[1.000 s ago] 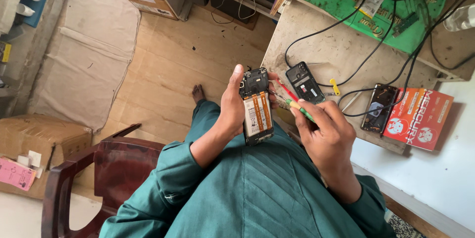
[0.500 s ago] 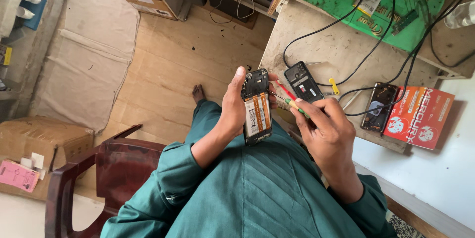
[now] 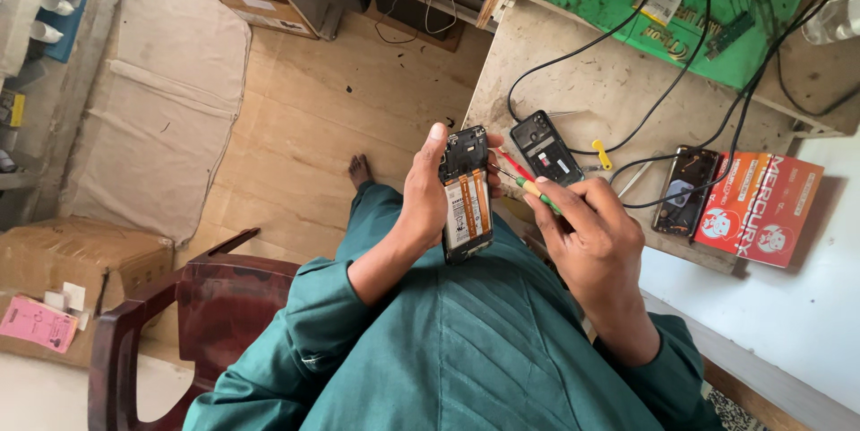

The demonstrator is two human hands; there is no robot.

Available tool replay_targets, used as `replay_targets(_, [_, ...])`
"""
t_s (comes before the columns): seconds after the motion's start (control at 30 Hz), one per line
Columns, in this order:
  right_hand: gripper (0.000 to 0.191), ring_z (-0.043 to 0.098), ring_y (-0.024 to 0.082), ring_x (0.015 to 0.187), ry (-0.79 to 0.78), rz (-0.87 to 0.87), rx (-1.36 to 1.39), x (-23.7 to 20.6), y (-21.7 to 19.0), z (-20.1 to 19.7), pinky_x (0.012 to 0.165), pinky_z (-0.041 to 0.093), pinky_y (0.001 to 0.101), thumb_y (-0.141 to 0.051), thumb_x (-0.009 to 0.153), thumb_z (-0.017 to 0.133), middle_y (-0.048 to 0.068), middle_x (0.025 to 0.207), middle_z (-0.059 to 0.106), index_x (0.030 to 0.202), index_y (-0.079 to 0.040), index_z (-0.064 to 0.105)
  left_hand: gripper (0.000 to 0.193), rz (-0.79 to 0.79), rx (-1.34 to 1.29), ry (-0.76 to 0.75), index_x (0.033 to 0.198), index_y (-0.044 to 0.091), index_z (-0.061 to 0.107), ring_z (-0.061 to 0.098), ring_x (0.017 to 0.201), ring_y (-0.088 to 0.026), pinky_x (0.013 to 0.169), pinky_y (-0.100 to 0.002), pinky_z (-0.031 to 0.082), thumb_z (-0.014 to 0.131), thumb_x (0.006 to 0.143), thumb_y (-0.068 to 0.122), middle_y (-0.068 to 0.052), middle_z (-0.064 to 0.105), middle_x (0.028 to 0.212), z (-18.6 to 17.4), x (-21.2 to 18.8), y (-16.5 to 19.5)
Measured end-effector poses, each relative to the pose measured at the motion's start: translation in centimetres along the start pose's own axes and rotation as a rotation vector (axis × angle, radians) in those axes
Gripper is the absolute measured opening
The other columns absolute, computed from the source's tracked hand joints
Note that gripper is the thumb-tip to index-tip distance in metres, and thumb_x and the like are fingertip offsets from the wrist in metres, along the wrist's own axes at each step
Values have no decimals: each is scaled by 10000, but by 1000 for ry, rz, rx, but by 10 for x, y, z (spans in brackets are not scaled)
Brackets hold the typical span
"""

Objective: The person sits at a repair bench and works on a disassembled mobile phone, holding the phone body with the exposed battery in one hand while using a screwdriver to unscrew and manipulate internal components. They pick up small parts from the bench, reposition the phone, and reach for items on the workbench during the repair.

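At the far left a cardboard box [image 3: 76, 261] sits on the floor with a pink slip of paper [image 3: 38, 323] lying on it, and just right of it stands a dark red wooden chair [image 3: 210, 306], beside the person's green sleeve. Further right, the left hand [image 3: 425, 193] is wrapped around an opened phone [image 3: 467, 193], gripping it by its edges, thumb up along the near side, so that the bared inside with the white and orange battery faces the camera; the phone is held upright above the lap, off the counter. Just right of it the right hand [image 3: 591, 238] is pinched shut on a small screwdriver [image 3: 528, 185] with a green and red handle, whose tip points at the phone's right edge. Behind the screwdriver, on the pale counter [image 3: 609, 81], lies a black back cover [image 3: 546, 146], then a yellow clip [image 3: 602, 155] under the black cables, a second dark phone [image 3: 683, 189], and a red box [image 3: 760, 209] at the counter's right end.
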State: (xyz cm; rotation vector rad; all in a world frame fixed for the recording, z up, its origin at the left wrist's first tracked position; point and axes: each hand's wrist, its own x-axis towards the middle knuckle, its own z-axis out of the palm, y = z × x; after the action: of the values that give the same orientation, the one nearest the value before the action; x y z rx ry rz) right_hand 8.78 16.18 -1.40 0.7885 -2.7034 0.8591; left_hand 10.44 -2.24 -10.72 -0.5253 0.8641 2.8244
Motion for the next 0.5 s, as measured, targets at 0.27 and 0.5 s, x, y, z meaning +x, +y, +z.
replay_targets(0.27, [233, 636, 186, 715, 27, 32, 28, -1, 1, -7, 619, 490, 334, -94, 914, 851, 54, 885, 640, 1131, -101, 768, 750, -8, -5, -14, 1275, -64, 648, 677, 842, -211, 830, -389, 593, 338, 1075, 588, -105, 682, 933, 3, 1, -1])
replay_targets(0.5, [237, 637, 189, 709, 5, 40, 53, -1, -2, -6, 620, 492, 335, -91, 903, 851, 65, 878, 639, 1125, -89, 765, 734, 52, 68, -9, 1263, -76, 654, 686, 826, -212, 812, -389, 600, 357, 1077, 570, -115, 692, 931, 3, -1, -1])
